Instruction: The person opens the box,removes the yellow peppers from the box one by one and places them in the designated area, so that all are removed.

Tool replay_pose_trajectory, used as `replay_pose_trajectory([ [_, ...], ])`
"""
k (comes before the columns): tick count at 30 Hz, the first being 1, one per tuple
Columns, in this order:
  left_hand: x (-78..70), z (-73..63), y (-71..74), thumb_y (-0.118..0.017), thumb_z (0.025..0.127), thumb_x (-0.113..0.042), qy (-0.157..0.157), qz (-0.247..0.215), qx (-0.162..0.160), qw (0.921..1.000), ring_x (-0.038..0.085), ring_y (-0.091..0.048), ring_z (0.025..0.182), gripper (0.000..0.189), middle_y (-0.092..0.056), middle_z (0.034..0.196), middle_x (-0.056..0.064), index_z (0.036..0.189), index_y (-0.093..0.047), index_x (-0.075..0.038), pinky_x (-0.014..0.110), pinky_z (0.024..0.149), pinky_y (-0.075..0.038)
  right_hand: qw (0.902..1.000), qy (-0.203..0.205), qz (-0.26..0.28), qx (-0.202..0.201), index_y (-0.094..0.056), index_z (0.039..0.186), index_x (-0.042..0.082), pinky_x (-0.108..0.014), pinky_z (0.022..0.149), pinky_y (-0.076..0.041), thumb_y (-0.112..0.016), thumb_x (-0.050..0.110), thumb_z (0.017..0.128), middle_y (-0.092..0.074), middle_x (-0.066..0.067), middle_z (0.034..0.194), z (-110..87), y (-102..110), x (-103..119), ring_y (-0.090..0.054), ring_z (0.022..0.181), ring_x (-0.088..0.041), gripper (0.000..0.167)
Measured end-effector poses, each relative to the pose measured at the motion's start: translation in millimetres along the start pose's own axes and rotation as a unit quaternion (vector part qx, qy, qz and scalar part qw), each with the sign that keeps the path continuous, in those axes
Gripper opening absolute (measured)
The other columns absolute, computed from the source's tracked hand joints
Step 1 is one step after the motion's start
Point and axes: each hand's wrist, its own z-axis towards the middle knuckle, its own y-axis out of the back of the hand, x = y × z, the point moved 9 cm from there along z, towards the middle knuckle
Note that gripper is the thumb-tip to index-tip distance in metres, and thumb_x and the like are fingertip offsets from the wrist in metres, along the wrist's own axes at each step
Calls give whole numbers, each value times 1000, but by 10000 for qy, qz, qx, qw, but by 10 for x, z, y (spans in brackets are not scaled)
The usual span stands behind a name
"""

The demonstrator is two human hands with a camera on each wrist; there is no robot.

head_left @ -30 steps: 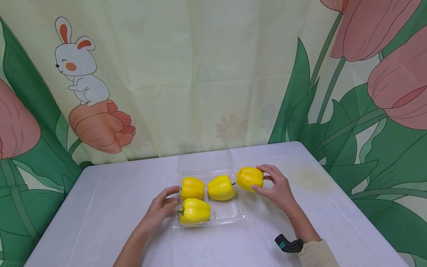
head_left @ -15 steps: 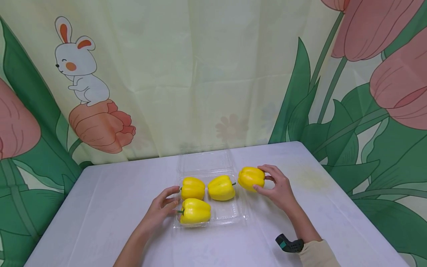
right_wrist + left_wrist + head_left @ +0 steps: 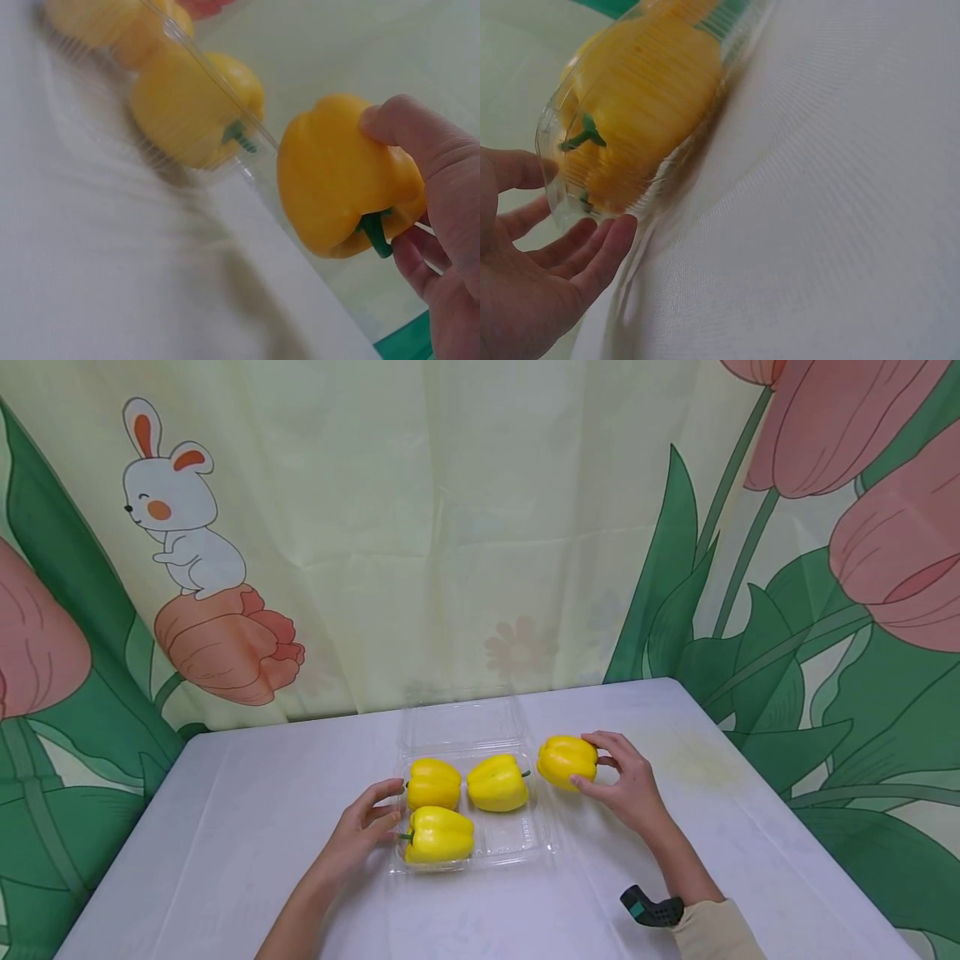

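A cloth backdrop (image 3: 480, 568) printed with tulips and a rabbit rises behind a white-covered desk (image 3: 247, 827), whose near edge is cut off. Near the middle of the desk's far edge is an open, clear plastic clamshell box (image 3: 510, 839); its see-through lid (image 3: 461, 727), tipped toward that edge, is hard to make out. A person's left hand (image 3: 367, 818) is at the box's left wall, fingers spread and slightly bent; the left wrist view shows the fingertips at the plastic, though whether all touch is unclear. The right hand (image 3: 622, 777) pinches a yellow bell pepper (image 3: 567, 762) between thumb and fingers, just right of the box, toward the desk's far right corner. The right wrist view shows this pepper raised off the desk, its green stem (image 3: 375, 234) toward the palm, a detail the head view hides. Inside the box are a front-left pepper (image 3: 440, 835), a back-left pepper (image 3: 433, 783) and a back-right pepper (image 3: 497, 783). The right wrist bears a black device (image 3: 650, 908).
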Motion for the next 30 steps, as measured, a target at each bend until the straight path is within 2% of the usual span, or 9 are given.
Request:
replay_pose_trajectory([
  [13, 4, -10, -3, -57, 96, -19, 8, -72, 19, 10000, 29, -51, 127, 46, -43, 147, 7, 140, -45, -19, 30, 87, -56, 9998, -165, -14, 94, -57, 129, 7, -42, 92, -53, -81, 16, 76, -53, -11, 133, -1, -13, -80, -55, 116, -25, 59],
  [20, 6, -2, -4, -58, 96, -20, 15, -100, 21, 9999, 28, -50, 127, 47, -43, 147, 7, 141, -44, -18, 30, 87, -56, 9997, -216, 42, 119, -57, 130, 6, -48, 93, -52, -81, 15, 77, -52, -12, 134, -5, -20, -123, -54, 116, -27, 59],
  [30, 12, -1, -6, -58, 96, -20, 39, -81, 19, 10000, 28, -50, 127, 47, -43, 147, 7, 141, -44, -19, 31, 88, -56, 9995, -245, 0, 173, -58, 128, 6, -48, 93, -53, -81, 15, 76, -53, -13, 132, -7, -59, -180, -55, 116, -28, 57],
])
